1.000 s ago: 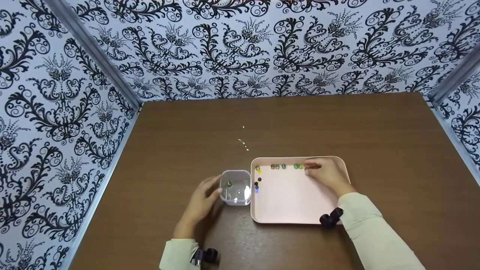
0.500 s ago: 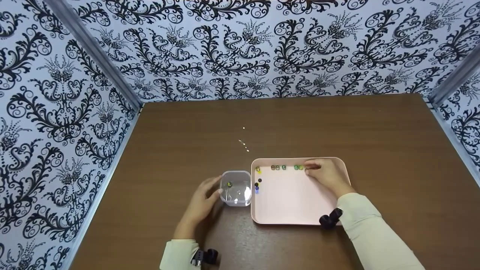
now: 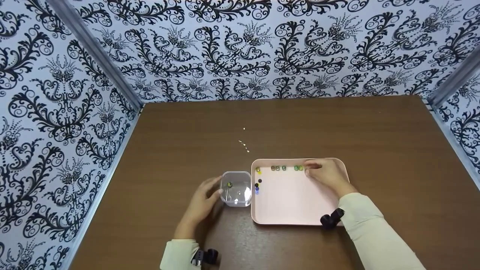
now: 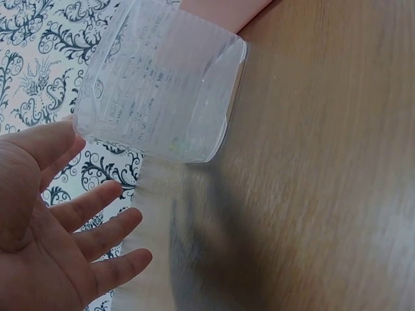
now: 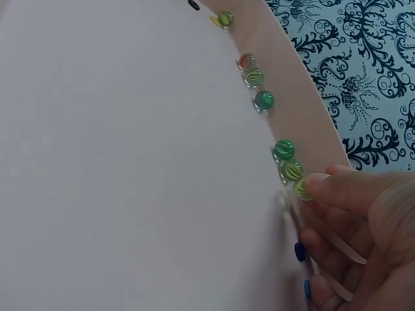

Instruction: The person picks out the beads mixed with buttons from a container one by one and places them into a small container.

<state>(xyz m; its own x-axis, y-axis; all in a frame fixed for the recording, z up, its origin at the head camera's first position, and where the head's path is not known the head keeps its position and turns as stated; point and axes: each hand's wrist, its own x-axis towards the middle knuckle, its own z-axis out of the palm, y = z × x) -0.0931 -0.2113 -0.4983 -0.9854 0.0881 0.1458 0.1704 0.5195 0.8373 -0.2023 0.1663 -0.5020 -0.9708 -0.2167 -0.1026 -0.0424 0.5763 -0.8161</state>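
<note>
My right hand reaches over the far wall of a pink tray and pinches a yellow-green glass marble between thumb and finger. Right beside that marble are a second yellow-green marble and a green marble, lined along the wall. My left hand touches the near-left side of a clear plastic container with thumb and fingertip, its other fingers spread loosely. Inside the container lies one dark greenish marble.
More marbles lie along the tray's far wall. Small black pieces and a blue piece sit by its left wall. Dark blue and blue pieces lie under my right fingers. The wooden table meets patterned walls.
Both hands, the container and the tray hold nearly the same places. The whole head view has shifted down slightly.
</note>
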